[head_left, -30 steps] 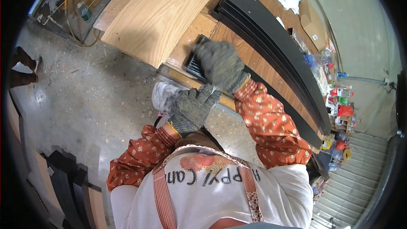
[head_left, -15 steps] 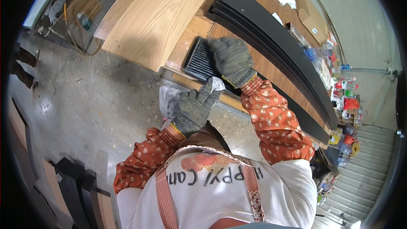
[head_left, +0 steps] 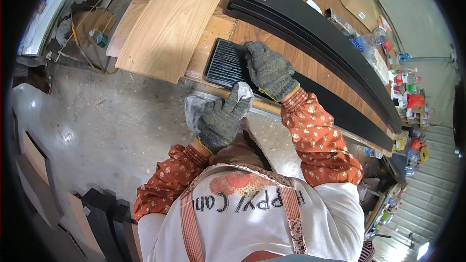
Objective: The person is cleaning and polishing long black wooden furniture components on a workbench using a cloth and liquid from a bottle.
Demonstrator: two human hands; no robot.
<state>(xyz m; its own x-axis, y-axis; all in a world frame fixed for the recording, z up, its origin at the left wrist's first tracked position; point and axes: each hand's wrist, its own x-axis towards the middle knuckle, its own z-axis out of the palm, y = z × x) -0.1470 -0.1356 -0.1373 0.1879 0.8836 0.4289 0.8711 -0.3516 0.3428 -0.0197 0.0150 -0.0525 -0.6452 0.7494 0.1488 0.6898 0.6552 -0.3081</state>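
Gloves of grey knit cover both hands, with orange flowered sleeves behind them. The right hand [head_left: 270, 70] lies flat with its fingers spread and pressed down on a black ribbed panel [head_left: 227, 65], which rests on the wooden bench [head_left: 310, 63] at its near edge; the fingertips point away from the body and the panel reaches out to the left of them. The left hand [head_left: 221, 119] is just below that edge, its fingers curled loosely around a pale crumpled cloth [head_left: 194, 106]; the cloth bulges out to the left of the knuckles and a corner of it shows above the fingertips, touching the bench edge just beside the panel. The two hands are near each other but apart. Beyond the right fingertips, long black boards [head_left: 310, 24] lie stacked along the bench, running off to the right. To the left of the panel, past the left fingertips, a broad light wooden sheet [head_left: 170, 19] leans over the bench edge. Under the left hand is a grey concrete floor [head_left: 107, 116], and further down to the left stand several dark narrow boards [head_left: 104, 218]
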